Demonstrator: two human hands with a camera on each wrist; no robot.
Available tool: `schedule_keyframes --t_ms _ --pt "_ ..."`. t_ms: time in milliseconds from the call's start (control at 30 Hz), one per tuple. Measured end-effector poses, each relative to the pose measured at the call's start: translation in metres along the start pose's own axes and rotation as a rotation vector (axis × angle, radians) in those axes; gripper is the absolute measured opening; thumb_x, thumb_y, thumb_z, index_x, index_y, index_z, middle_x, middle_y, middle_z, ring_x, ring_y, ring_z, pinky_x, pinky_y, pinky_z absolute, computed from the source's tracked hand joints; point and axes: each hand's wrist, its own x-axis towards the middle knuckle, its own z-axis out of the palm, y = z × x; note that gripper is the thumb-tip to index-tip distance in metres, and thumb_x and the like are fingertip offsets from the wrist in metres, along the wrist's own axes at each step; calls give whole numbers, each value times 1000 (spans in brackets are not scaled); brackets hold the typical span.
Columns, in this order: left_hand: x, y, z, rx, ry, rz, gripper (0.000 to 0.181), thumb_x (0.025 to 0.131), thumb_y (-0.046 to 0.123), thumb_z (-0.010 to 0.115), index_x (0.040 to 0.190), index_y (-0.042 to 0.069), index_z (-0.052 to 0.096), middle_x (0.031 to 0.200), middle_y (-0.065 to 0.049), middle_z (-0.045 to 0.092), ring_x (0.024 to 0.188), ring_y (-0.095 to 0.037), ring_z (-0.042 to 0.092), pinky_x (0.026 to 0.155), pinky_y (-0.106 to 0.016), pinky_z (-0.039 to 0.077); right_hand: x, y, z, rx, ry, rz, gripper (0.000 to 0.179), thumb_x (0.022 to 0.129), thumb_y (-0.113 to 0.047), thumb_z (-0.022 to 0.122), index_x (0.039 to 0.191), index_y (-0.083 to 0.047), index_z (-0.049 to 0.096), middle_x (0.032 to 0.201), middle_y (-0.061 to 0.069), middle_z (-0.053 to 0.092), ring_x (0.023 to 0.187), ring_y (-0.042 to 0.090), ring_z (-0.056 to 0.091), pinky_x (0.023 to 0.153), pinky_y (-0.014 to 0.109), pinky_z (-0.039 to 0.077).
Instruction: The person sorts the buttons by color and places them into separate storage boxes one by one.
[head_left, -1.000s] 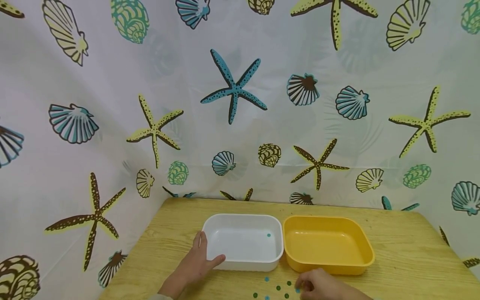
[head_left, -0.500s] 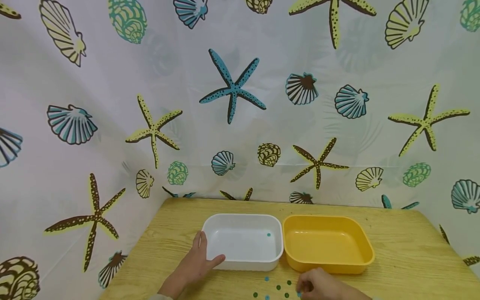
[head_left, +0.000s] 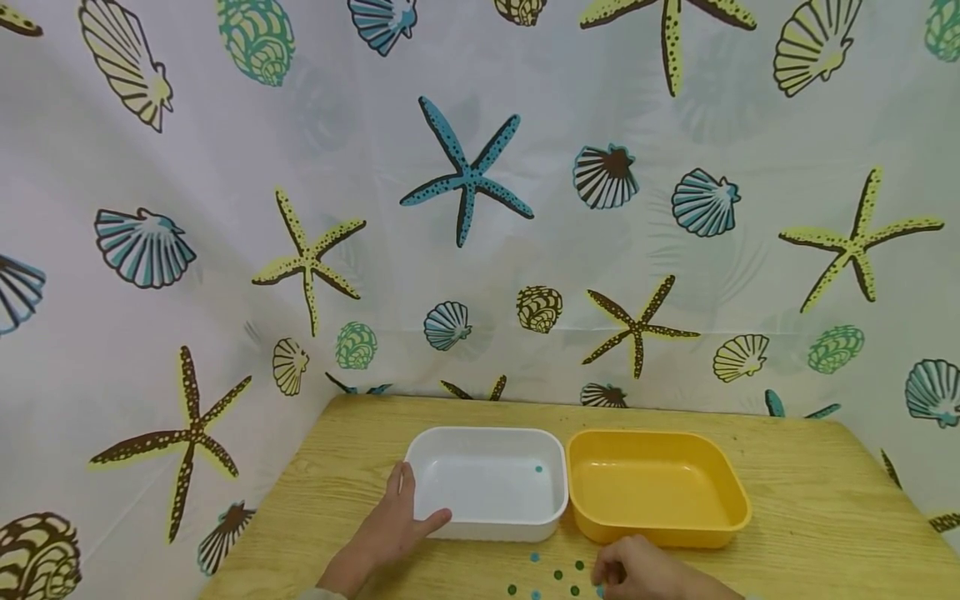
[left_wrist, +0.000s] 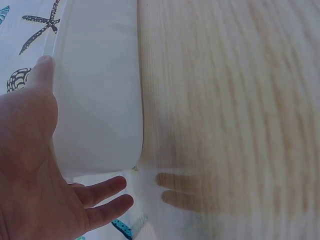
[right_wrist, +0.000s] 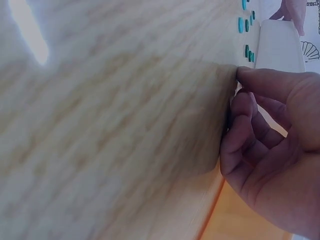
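My left hand (head_left: 390, 525) rests at the left end of a white plastic tub (head_left: 491, 531), thumb at its front rim and fingers spread along its side. In the left wrist view, the thumb lies at the tub's rim and two fingers extend past its corner. My right hand (head_left: 637, 571) is down at the table in front of the yellow tub (head_left: 660, 537), fingers curled. At its thumb and index tips, a small blue button-like disc (head_left: 600, 591) shows partly. Several blue and green discs (head_left: 558, 575) lie on the table left of this hand. One teal disc (head_left: 538, 469) lies inside the white tub.
Both tubs stand side by side on the wood-grain table (head_left: 817, 500). Behind and beside it hangs a white curtain (head_left: 540, 250) printed with starfish and shells.
The blue disc at my right fingertips has shifted slightly toward me and is more covered. The right hand has barely moved, and my left hand stays on the white tub.
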Motion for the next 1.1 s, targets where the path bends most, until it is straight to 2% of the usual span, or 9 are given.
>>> schedule_keyframes --t_ms 100,200,500,833,1100 --pt "0 -1 1 -2 -1 -1 111 84 65 54 145 -15 6 151 -31 7 118 -44 47 88 -51 45 4 12 -1 -19 -25 -18 6 86 -24 69 92 -24 71 76 -7 62 67 6 55 57 23 47" --pt "0 0 1 1 1 -2 112 84 66 54 145 -14 6 151 -31 6 118 -43 47 89 -51 45 6 16 -1 -27 -35 -26 7 87 -22 68 93 -23 71 77 -7 63 67 7 56 57 24 47" --pt "0 1 0 6 3 0 111 84 65 54 145 -14 6 151 -31 7 118 -43 47 89 -51 45 -4 -16 3 8 35 24 9 83 -4 68 81 -13 68 71 -6 60 63 5 52 56 20 43" --pt "-1 0 2 0 -3 -4 111 84 65 54 145 -15 6 151 -31 6 118 -43 47 87 -50 46 -11 -18 0 43 48 -2 10 81 -4 70 78 -10 64 72 -5 61 65 5 53 58 21 43" --pt "-1 2 -1 -2 -8 -11 111 84 65 55 145 -15 6 151 -32 6 117 -43 48 87 -50 46 -14 -26 -6 47 60 -54 10 80 -6 69 78 -14 64 70 -7 60 63 4 53 56 20 45"
